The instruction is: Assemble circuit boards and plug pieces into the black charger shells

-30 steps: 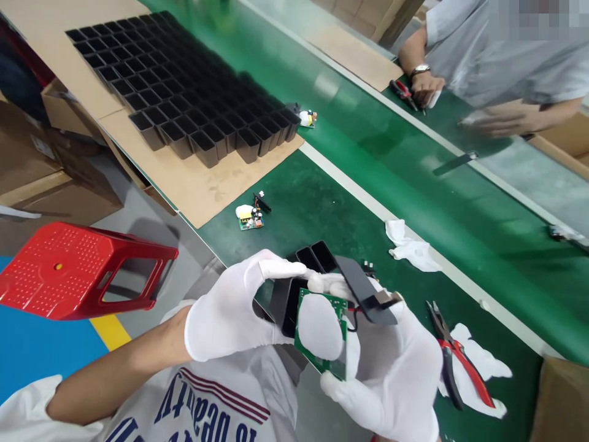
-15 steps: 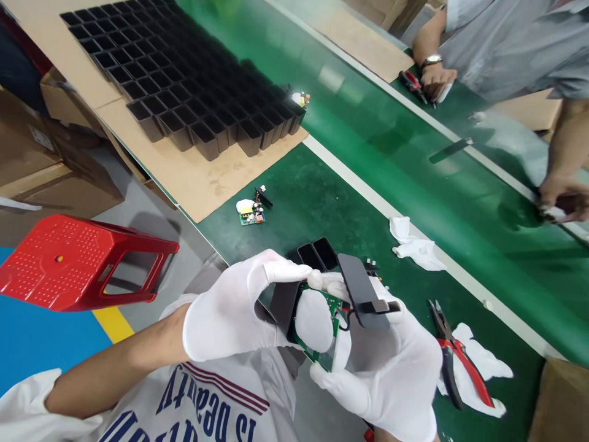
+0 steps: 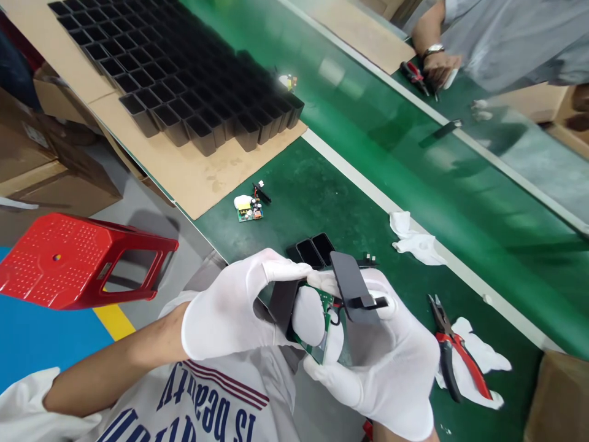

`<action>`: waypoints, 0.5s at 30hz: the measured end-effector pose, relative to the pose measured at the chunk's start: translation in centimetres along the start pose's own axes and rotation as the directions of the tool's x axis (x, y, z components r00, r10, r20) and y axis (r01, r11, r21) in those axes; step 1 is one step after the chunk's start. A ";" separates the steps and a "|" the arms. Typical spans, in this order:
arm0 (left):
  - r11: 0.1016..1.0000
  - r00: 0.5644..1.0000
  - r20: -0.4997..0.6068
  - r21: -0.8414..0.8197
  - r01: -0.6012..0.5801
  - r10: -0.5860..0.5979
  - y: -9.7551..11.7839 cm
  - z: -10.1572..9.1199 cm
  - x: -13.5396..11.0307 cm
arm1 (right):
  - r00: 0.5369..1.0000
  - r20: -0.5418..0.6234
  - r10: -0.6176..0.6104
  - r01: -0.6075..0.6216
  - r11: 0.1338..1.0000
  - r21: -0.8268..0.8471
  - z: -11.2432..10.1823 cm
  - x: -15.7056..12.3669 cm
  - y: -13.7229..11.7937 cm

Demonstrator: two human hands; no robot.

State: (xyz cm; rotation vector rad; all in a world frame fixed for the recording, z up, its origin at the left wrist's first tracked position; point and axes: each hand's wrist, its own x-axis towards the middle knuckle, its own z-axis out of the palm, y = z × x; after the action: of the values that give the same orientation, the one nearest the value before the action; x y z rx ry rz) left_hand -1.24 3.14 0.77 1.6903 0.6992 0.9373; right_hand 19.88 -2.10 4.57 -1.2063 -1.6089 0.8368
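Both my hands wear white gloves and meet in front of my chest. My left hand [image 3: 230,313] is closed around a black plastic housing [image 3: 281,302]. My right hand [image 3: 391,356] grips a green circuit board [image 3: 324,334] that sits partly inside the housing, with a flat black cover [image 3: 350,283] attached by a wire resting over its fingers. My left thumb presses on the board's face. Two empty black housings [image 3: 315,248] lie on the green table just beyond my hands.
A tray of several black housings [image 3: 184,80] sits on cardboard [image 3: 207,178] at the far left. A small circuit board [image 3: 250,210], white cloths [image 3: 414,242], and red-handled pliers [image 3: 453,356] lie on the green mat. A red stool [image 3: 73,261] stands left. Another person's hand [image 3: 437,64] works across the conveyor belt [image 3: 414,153].
The green circuit board has slid further into the black housing, with less of it showing. The person across the belt has pulled their nearer hand out of view.
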 end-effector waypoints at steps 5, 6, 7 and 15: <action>0.998 0.998 -0.021 0.046 -0.052 0.053 -0.2 0.0 -0.4 | 1.000 -0.005 -0.007 0.007 0.999 -0.034 0.1 0.1 -0.2; 0.998 0.999 -0.020 0.040 -0.050 0.051 -0.2 0.0 -0.4 | 1.000 -0.006 -0.005 0.005 0.999 -0.032 0.1 0.1 -0.2; 0.998 0.999 -0.020 0.033 -0.046 0.046 -0.2 0.0 -0.4 | 1.000 -0.008 -0.004 0.004 1.000 -0.026 0.1 0.1 -0.1; 0.998 0.998 -0.033 0.044 -0.044 0.046 -0.5 0.0 -0.5 | 1.000 0.019 -0.019 0.018 1.000 0.009 0.0 -0.1 0.5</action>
State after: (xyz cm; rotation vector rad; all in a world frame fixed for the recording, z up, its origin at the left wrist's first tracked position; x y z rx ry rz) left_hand -1.46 2.88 0.17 1.7377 0.7110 0.9906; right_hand 20.03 -2.01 4.06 -1.1791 -1.6278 0.8447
